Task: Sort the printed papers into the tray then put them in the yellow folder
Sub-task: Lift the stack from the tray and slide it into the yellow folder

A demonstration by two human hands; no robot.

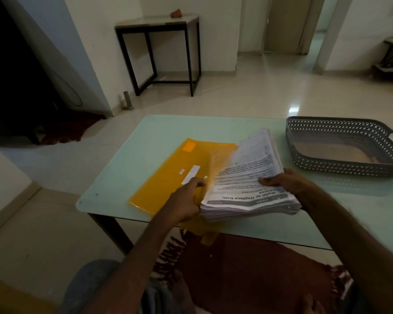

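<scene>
One thick stack of papers (247, 177) is grasped by the left hand (186, 200) at its left edge and the right hand (284, 184) at its right, over the folder (168, 175) on the table (191, 130). The tray (327, 165) holds none; sorting seems about to start, needing a carry rightward.

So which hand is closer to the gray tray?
Right. The right hand holds the paper stack near the tray; the left hand is across the stack, over the yellow folder.

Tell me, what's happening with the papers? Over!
Right hand grips papers; left hand holds their left edge. Papers above yellow folder, none in tray. Nothing in the way.
</scene>
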